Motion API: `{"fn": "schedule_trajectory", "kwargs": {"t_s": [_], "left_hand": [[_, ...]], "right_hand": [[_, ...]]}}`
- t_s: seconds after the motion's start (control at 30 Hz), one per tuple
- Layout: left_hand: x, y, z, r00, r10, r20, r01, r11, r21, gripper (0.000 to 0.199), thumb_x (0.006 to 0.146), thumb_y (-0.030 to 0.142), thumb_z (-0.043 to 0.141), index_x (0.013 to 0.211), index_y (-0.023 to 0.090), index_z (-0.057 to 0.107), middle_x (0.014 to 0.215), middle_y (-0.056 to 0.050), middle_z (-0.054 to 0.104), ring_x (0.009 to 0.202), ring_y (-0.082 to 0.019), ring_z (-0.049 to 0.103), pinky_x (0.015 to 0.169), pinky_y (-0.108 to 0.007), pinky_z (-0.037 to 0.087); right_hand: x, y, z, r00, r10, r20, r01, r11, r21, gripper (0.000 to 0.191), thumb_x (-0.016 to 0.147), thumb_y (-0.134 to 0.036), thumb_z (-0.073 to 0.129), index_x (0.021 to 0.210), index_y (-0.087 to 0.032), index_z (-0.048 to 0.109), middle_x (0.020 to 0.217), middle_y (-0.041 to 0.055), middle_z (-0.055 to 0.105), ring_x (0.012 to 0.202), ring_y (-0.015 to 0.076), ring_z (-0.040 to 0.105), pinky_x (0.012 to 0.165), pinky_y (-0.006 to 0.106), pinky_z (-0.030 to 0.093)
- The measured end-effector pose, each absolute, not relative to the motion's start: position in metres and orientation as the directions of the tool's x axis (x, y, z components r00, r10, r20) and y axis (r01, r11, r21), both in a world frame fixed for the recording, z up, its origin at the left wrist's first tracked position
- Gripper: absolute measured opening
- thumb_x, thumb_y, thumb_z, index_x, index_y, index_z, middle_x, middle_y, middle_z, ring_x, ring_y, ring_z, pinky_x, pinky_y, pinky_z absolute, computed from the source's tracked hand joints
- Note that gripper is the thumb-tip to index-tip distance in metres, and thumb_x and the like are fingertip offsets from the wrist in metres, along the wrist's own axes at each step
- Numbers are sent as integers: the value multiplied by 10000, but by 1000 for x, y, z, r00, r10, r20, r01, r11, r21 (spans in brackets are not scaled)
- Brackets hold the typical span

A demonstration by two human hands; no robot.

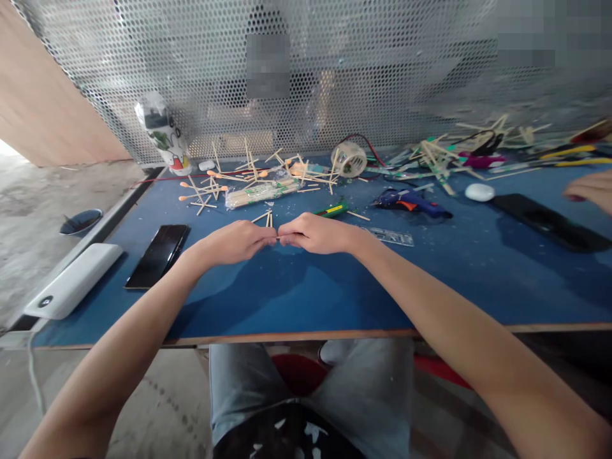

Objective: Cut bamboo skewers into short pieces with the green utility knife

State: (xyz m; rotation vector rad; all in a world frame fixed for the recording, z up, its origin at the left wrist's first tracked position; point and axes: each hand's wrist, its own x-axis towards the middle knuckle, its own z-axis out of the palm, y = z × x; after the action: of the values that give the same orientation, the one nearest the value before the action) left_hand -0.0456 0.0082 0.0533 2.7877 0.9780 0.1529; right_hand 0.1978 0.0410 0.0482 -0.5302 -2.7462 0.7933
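Above the middle of the blue table (pixel 335 299), my left hand (pixel 241 241) and my right hand (pixel 318 233) meet almost tip to tip. Their fingers are closed in a pinch on something small and thin between them, too small to name. Just behind the fingertips lie a few thin wooden sticks (pixel 269 218). A green and yellow cutter (pixel 335 210) is right behind my right hand. Farther back sits a clear plastic pack of sticks (pixel 261 193), with several joined stick pieces around it, some with orange tips.
At the left are a black phone (pixel 159 256) and a white power bank (pixel 76 280). A blue glue gun (pixel 414 203), a white case (pixel 479 192) and a dark phone (pixel 549 222) lie right. Another person's hand (pixel 593 189) is at the right edge. A perforated metal screen (pixel 201 70) stands behind.
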Motion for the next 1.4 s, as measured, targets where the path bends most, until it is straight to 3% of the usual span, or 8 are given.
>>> {"fn": "schedule_trajectory", "kwargs": {"t_s": [0.17,0.3,0.67,0.73,0.83,1.03,1.2,1.4], "left_hand": [[-46,7,55,805,590,60,549,-780,300,281,1031,200,378,1077,202,655,935,-25,745,787,-136,684,734,-241,479],[-48,4,62,813,579,66,517,-768,377,249,1034,214,395,1019,196,643,870,-11,723,731,-115,656,697,-217,469],[-50,-1,73,837,546,32,459,-733,502,309,1067,331,397,940,177,632,798,-19,675,680,-100,607,654,-181,477],[-52,1,72,821,567,68,485,-755,442,321,1067,334,385,970,176,647,805,-25,692,679,-105,622,659,-190,481],[-52,7,66,790,602,119,573,-793,206,357,1057,342,369,1021,203,697,857,-24,741,709,-121,664,699,-213,492],[-42,7,53,643,722,257,754,-655,-48,330,1022,357,422,966,221,718,752,-40,720,650,-177,634,667,-290,450],[-31,1,49,568,753,331,812,-579,-77,309,1016,332,425,984,219,711,762,-53,734,645,-198,649,612,-301,408],[-35,2,52,556,744,371,786,-616,56,284,1032,255,418,1060,248,701,915,-4,781,743,-172,699,638,-269,430]], "right_hand": [[201,40,54,-922,372,105,248,777,-578,207,986,-263,445,832,-205,571,702,-30,533,633,113,437,654,288,340],[201,37,59,-927,357,117,221,770,-598,202,984,-243,434,818,-212,545,702,-37,511,629,106,428,652,282,339],[203,32,62,-937,318,142,164,762,-626,196,991,-254,448,882,-206,604,735,-32,566,654,99,486,667,267,363],[203,34,60,-922,348,169,182,776,-603,192,990,-246,455,910,-205,624,783,-19,610,692,104,516,698,272,371],[201,37,55,-891,406,205,240,802,-547,218,1003,-260,443,937,-199,642,844,11,651,743,128,540,741,298,371],[194,42,39,-821,516,243,366,804,-469,288,1026,-302,402,989,-181,661,913,76,701,825,183,585,765,332,377],[191,39,38,-753,594,283,441,775,-453,315,1022,-291,399,986,-166,686,895,92,707,791,186,585,755,339,370],[193,36,47,-723,597,348,415,778,-473,327,1028,-306,404,1011,-159,696,850,74,693,744,167,575,739,334,375]]}}
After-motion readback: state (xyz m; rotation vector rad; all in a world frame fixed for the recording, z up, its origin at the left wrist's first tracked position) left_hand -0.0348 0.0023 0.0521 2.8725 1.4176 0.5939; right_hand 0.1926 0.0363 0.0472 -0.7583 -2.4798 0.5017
